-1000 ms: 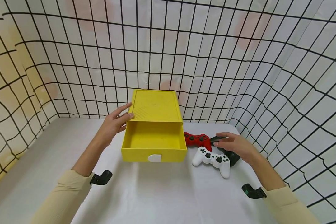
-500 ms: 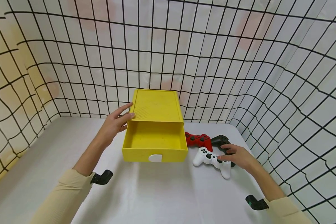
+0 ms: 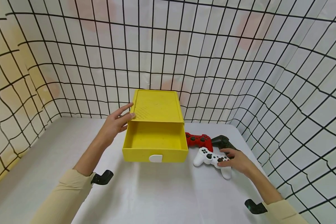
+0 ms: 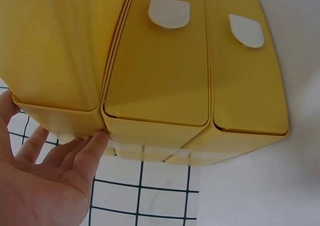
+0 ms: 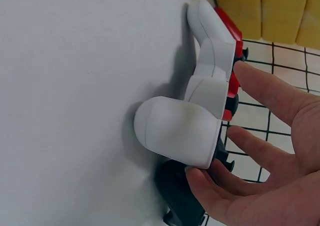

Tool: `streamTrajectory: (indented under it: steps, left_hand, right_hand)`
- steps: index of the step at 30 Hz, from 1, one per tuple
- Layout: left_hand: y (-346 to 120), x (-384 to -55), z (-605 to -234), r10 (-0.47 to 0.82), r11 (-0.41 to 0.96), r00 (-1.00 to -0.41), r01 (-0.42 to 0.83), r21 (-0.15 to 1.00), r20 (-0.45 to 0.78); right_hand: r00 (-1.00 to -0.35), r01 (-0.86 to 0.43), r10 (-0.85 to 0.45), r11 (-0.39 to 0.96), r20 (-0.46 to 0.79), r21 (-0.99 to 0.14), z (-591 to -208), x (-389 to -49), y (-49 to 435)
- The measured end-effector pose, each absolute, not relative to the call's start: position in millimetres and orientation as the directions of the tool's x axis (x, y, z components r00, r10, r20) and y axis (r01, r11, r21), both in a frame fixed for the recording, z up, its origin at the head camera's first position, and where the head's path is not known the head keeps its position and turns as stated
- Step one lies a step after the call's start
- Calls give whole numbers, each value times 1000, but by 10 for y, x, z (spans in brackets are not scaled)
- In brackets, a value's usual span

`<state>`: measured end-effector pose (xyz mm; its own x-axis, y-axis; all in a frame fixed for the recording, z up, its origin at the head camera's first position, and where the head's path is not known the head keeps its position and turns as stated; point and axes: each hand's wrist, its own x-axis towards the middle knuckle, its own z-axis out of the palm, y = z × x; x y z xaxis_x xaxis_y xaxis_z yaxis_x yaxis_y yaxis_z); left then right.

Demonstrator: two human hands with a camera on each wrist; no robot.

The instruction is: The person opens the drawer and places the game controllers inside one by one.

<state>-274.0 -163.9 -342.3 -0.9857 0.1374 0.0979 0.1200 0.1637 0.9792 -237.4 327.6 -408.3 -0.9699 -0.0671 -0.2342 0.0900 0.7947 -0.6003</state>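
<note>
A yellow drawer unit [image 3: 158, 105] stands with its top drawer [image 3: 155, 155] pulled out and bare inside. My left hand [image 3: 113, 126] rests on the unit's left side near the top, fingers nearly straight. The left wrist view shows two shut drawers below, each with a white tab [image 4: 170, 12]. My right hand [image 3: 236, 160] hovers at the right end of a white game controller [image 3: 210, 157], fingers spread. In the right wrist view, fingertips are close to that controller's edge; contact is hard to tell. A red game controller [image 3: 198, 140] and a black game controller [image 3: 220, 141] lie behind it.
A black wire grid [image 3: 168, 56] over white sheeting encloses the back and both sides. The table has a white cover [image 3: 162, 193]. The three controllers lie close together, right of the drawer unit.
My right hand has moved back from over the black controller towards me, to the white controller's right end, uncovering the black one. The left hand and drawer unit look the same.
</note>
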Motion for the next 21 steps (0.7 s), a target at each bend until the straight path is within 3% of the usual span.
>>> streamTrajectory:
  steps: [21]
  left_hand:
    - [-1640,-2739,-3437,145,157,-984,125,980,102]
  right_hand:
    - [-982,67,-31,861,-185,-504,-4313,-2388,3267]
